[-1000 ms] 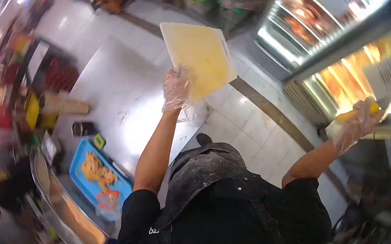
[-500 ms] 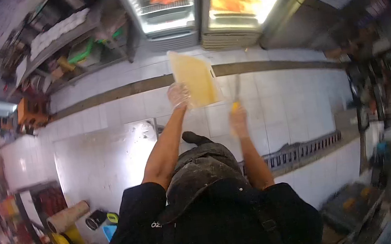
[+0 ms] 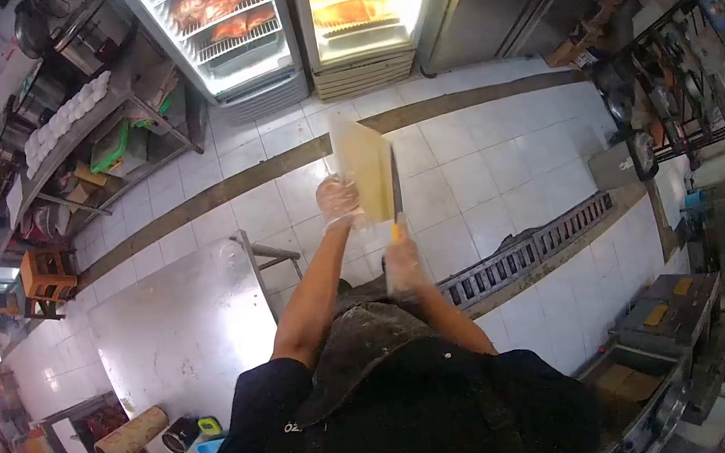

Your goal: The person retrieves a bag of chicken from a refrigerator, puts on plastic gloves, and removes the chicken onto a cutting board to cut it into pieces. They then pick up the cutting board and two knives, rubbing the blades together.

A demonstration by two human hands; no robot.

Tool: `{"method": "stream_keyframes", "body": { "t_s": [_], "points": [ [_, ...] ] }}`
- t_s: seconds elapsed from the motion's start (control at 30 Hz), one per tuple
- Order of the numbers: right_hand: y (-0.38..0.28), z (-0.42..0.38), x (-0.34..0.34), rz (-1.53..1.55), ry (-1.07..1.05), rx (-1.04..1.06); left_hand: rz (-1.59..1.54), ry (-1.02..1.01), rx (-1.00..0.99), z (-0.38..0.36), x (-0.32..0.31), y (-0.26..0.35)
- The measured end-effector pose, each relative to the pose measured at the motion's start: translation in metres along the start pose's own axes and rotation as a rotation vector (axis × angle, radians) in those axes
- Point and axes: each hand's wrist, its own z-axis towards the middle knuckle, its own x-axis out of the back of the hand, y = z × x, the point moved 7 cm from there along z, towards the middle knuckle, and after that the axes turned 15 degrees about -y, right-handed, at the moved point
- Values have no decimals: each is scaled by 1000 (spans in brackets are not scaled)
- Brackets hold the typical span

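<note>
My left hand (image 3: 339, 200), in a clear plastic glove, grips a pale yellowish cutting board (image 3: 362, 157) by its left edge and holds it up, tilted, above the tiled floor. A knife (image 3: 396, 189) with a yellow handle is in my right hand (image 3: 403, 262), which is also gloved and closed round the handle. The blade points away from me and overlaps the right edge of the board in this view.
A steel table (image 3: 177, 322) stands at my left, with a cardboard roll (image 3: 131, 437) near it. Ahead are two lit fridges, one a meat fridge (image 3: 238, 31). A floor drain grate (image 3: 528, 251) runs at right, near a steel sink (image 3: 624, 375).
The knife has come left, from apart from the board to right at its edge. My left hand still holds the board, while the view has turned to the right.
</note>
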Motion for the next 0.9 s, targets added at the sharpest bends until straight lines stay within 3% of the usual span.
{"method": "stream_keyframes", "body": {
  "t_s": [0.03,0.07,0.1,0.17,0.23,0.27,0.33,0.4,0.47,0.5,0.57,0.6,0.63,0.7,0.77,0.83,0.87,0.9],
  "points": [
    [16,24,22,-229,214,141,-1,17,3,4,11,7],
    [43,49,30,-450,423,273,-223,-76,69,2,15,-2],
    [121,102,16,-570,669,215,-441,-187,146,-13,9,-10],
    [101,70,139,-27,565,389,-413,-146,219,-17,13,-4],
    [43,-6,231,270,629,304,-394,-120,291,-17,-7,-10],
    [52,4,231,261,625,309,-443,-122,270,-8,-42,-23],
    [83,16,208,161,983,260,-495,-118,260,-5,-65,-13],
    [62,13,104,-389,851,610,-370,-89,247,-13,-49,35],
    [43,-4,72,-133,3,18,-302,-133,206,-13,-41,67],
    [64,6,74,-137,-3,26,-226,-166,170,-12,-38,76],
    [101,47,91,-136,120,448,-252,-150,76,0,-78,6],
    [128,57,102,-224,231,543,-287,-158,-31,4,-92,-11],
    [145,63,117,-312,351,634,-286,-154,-37,-15,-56,15],
    [152,39,181,172,172,245,41,-283,-119,-34,20,81],
    [127,2,240,275,145,45,71,-306,-254,-65,52,119],
    [162,12,274,68,368,222,106,-386,-482,-91,75,136],
    [168,15,291,71,380,220,105,-386,-494,-93,90,143],
    [170,7,311,155,433,245,162,-314,-658,-104,109,160]
  ]
}}
